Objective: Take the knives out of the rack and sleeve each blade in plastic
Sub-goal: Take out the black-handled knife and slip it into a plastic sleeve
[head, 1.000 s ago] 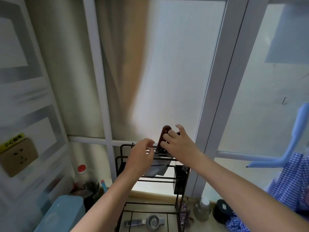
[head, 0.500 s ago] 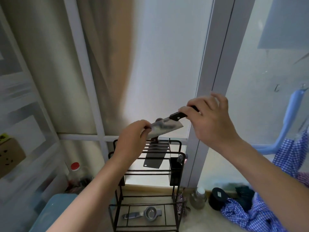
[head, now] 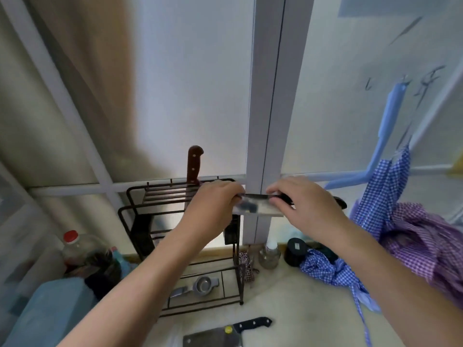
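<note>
A black-handled knife (head: 258,207) is held level in the air, in front of the black wire rack (head: 140,196). My left hand (head: 213,204) pinches the blade's tip end. My right hand (head: 305,204) grips the handle end; the black handle's butt pokes out to the right. Whether plastic covers the blade is unclear. A brown-handled knife (head: 193,166) stands upright in the rack's top slots. A black-handled cleaver (head: 225,334) lies on the counter at the bottom, blade under clear plastic.
A metal strainer (head: 198,288) lies on the rack's bottom shelf. A red-capped bottle (head: 75,246) and a blue box (head: 45,311) stand left. A small glass bottle (head: 269,254), a black jar (head: 295,249) and checked cloths (head: 400,234) lie right.
The knife has left the rack and come down level between both hands, shifted right. The view has tilted down, so the counter and the cleaver show.
</note>
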